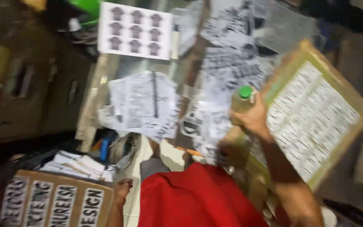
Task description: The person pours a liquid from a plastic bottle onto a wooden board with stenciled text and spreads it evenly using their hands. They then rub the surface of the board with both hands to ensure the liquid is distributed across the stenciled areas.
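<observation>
Cluttered glass table (106,71), blurry printed sheets (143,103) all over. Left hand (122,188) low by the lettered cardboard (55,201), grip unclear. Right hand (253,120) wrapped around clear bottle (241,103), yellowish liquid, green cap, against wooden-framed screen (316,113).

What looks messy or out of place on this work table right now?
The table is buried in loose printed sheets, overlapping at odd angles, some hanging past its edge. A wooden framed screen lies tilted across the right side. The right hand holds a green-capped bottle over it. No spill shows, though the picture is blurred.
</observation>
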